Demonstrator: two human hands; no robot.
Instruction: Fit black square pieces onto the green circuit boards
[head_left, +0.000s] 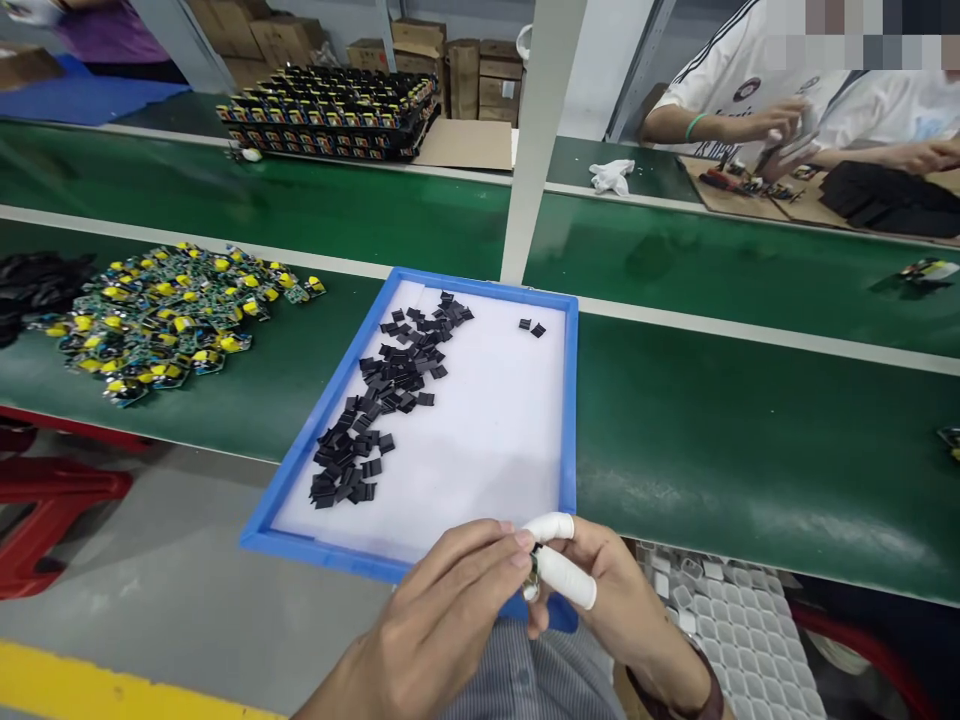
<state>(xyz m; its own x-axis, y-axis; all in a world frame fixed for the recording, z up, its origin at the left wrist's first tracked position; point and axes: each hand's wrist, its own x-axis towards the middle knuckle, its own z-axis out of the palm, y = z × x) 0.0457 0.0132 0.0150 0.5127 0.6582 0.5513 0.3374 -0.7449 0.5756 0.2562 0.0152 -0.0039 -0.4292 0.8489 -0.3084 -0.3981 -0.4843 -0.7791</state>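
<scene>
My left hand (450,600) and my right hand (607,590) meet just below the near edge of a blue-rimmed white tray (330,395). Between the fingertips of both hands sits a small part (533,574), too small to name. White finger cots cover the thumb and forefinger of my right hand. Both hands are pinched shut on the part. Several small black pieces (382,395) lie scattered along the left side of the tray, with two more (532,327) near its far right corner.
A heap of small circuit boards with yellow parts (161,315) lies left on the green belt (750,430). Stacked trays of boards (330,110) stand at the far side. Two other people (795,110) work at the far right. A white honeycomb tray (735,640) sits below right.
</scene>
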